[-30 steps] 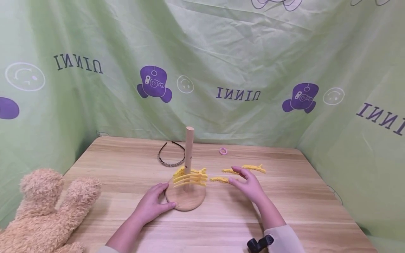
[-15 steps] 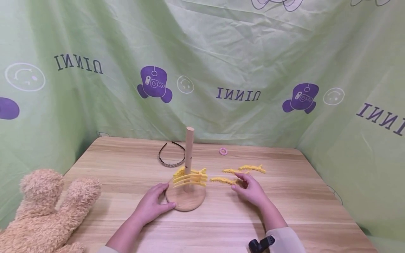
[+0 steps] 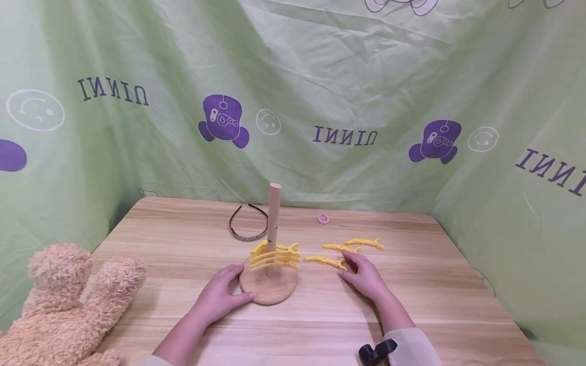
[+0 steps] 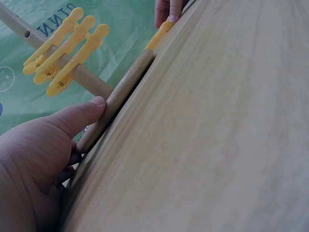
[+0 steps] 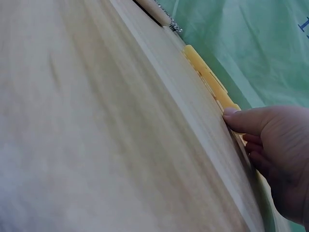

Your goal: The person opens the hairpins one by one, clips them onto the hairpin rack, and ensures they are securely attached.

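A wooden stand with a round base (image 3: pixel 270 295) and upright post (image 3: pixel 273 213) carries several yellow hair clips (image 3: pixel 274 258) clamped low on the post. My left hand (image 3: pixel 217 300) grips the base at its left edge, the thumb on its rim (image 4: pixel 99 100) in the left wrist view. Right of the stand, my right hand (image 3: pixel 366 278) pinches the tail end of another yellow hair clip (image 3: pixel 320 260) that lies on the table. In the right wrist view the thumb (image 5: pixel 231 112) rests at the end of that hair clip (image 5: pixel 205 70).
Two more yellow hair clips (image 3: pixel 366 243) lie just behind the right hand. A beaded headband (image 3: pixel 247 237) and a pink ring (image 3: pixel 322 218) are at the back of the table (image 3: pixel 183 218). A plush toy (image 3: pixel 68 315) sits at the left, and a green curtain (image 3: pixel 297 91) surrounds the table.
My right hand has come down and slightly toward me from over the clips, its thumb and finger closing at the nearest clip's tail. The left hand stays on the base.
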A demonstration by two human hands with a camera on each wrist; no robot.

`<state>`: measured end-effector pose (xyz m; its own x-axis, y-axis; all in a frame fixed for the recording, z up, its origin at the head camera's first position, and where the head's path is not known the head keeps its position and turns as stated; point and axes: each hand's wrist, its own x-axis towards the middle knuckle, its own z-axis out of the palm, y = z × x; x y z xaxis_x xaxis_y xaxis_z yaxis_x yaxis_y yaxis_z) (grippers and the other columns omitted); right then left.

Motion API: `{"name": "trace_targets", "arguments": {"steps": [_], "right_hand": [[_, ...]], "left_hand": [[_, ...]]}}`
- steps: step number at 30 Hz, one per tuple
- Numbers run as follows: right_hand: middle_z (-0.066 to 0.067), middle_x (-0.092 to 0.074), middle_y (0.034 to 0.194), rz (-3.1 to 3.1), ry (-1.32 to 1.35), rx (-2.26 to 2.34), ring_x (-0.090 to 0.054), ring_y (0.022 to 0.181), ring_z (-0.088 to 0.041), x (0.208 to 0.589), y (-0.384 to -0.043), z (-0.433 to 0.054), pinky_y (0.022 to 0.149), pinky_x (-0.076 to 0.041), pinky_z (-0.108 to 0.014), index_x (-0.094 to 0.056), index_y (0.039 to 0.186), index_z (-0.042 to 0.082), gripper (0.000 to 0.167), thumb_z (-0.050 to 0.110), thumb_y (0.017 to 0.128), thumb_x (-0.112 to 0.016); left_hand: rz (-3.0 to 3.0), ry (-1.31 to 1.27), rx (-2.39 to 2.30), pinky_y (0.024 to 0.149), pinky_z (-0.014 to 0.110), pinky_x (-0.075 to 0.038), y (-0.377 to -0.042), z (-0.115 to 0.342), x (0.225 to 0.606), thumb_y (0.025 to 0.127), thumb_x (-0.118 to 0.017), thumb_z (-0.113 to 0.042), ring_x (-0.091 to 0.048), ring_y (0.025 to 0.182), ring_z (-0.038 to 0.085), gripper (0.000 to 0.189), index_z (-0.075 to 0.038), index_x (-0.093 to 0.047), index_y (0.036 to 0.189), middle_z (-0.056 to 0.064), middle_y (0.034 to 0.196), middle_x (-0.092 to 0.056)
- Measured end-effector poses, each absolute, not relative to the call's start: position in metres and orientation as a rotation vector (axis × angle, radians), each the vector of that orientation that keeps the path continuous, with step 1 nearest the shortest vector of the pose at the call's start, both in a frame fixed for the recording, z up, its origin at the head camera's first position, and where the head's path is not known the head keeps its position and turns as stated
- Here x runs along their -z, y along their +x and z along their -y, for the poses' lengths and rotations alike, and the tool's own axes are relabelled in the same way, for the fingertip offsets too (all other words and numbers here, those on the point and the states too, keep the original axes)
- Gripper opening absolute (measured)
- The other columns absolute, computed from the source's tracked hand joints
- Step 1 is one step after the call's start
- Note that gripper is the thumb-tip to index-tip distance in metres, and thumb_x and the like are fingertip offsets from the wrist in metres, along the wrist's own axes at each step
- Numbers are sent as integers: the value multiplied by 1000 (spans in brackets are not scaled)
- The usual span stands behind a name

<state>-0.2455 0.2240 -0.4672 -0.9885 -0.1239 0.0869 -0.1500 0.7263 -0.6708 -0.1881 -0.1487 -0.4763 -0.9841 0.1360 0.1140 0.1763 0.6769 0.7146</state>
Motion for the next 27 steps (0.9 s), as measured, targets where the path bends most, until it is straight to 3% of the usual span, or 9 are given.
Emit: {"name": "trace_targets", "arguments": {"steps": [14,27], "right_hand": [[-17,-63,127,2892,230,-1071,-55,125,-36,469,-247,-224,109,-41,-53,-63,124,3,40,18,88,-73],[-22,-62,129,2831,181,-1260,-56,125,-40,456,-242,-221,109,-43,-54,-57,133,2,47,19,92,-69]], "left_hand": [[2829,-269,1214,113,61,-33,-189,149,477,73,-83,-42,-42,135,45,86,4,-51,138,27,143,-48],[2833,-257,1220,114,61,-32,-188,149,475,73,-83,-42,-42,136,46,86,4,-51,138,26,144,-48]]}}
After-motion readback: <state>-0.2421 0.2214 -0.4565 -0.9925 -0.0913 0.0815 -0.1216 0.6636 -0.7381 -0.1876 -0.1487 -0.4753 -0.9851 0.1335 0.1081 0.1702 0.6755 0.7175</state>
